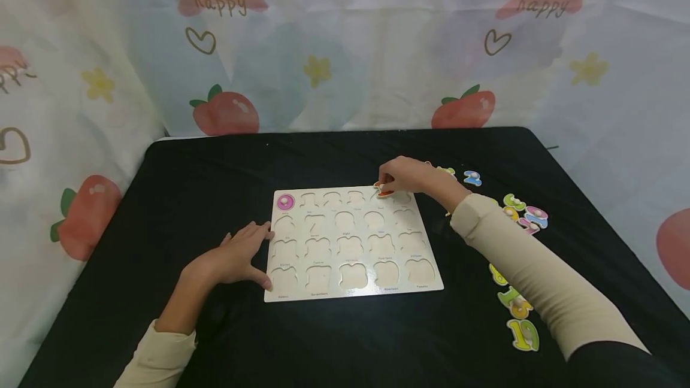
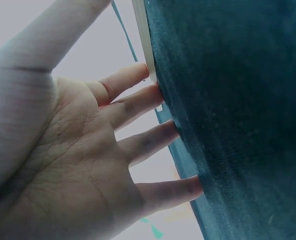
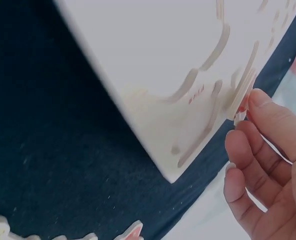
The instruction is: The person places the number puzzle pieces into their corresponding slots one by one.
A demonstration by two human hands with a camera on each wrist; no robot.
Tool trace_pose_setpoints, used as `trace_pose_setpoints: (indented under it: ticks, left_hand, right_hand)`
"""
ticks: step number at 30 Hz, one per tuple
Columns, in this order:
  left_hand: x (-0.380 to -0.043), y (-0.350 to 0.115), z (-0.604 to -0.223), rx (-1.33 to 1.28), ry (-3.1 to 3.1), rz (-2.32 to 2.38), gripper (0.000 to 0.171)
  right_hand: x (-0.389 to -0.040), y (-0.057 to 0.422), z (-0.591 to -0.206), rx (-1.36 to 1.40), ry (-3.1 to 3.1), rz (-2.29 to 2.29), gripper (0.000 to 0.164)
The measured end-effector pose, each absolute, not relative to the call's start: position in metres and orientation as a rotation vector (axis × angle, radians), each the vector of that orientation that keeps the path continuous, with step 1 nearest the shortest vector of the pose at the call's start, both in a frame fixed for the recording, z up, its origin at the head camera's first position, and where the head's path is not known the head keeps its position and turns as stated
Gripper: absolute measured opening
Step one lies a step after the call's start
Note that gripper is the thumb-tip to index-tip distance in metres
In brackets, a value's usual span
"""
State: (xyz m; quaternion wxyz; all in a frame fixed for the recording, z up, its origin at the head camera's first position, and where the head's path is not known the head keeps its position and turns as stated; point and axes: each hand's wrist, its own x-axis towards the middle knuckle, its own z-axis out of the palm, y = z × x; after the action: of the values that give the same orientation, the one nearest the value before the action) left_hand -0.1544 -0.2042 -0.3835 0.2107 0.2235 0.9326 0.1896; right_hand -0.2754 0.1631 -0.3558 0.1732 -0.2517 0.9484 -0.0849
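A white number puzzle board (image 1: pixel 330 227) lies on the black table, its cut-out slots mostly bare. A pink ring-shaped zero piece (image 1: pixel 286 202) fills its top-left slot. My left hand (image 1: pixel 235 255) rests along the board's left edge, thumb at the lower corner; the left wrist view shows its fingers (image 2: pixel 150 139) spread and fairly straight. At the board's far edge, right of the middle, my right hand (image 1: pixel 405 175) pinches a red-orange number puzzle piece (image 1: pixel 384 193) over a top-row slot. In the right wrist view this piece (image 3: pixel 244 101) stands tilted, and its digit is unclear.
Loose number pieces lie right of the board: a blue two (image 1: pixel 472 178), a pile with a green three (image 1: pixel 514 202), and a yellow-green group (image 1: pixel 523 335) nearer me. The right forearm covers part of them. A printed curtain (image 1: pixel 345 47) stands behind the table.
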Motion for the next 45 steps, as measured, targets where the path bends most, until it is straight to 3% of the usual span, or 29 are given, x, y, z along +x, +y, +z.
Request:
trace_pose_setpoints:
  ticks: [30,45]
  left_hand:
    - [-0.155,-0.205,-0.389,0.643,2.612,0.527,0.093]
    - [-0.156,-0.205,-0.389,0.613,2.619,0.501,0.098]
  right_hand:
    - [-0.277,0.096,-0.37,-0.822,2.628,-0.386,0.01]
    - [-0.276,0.057,-0.376,-0.87,2.592,-0.41,0.014]
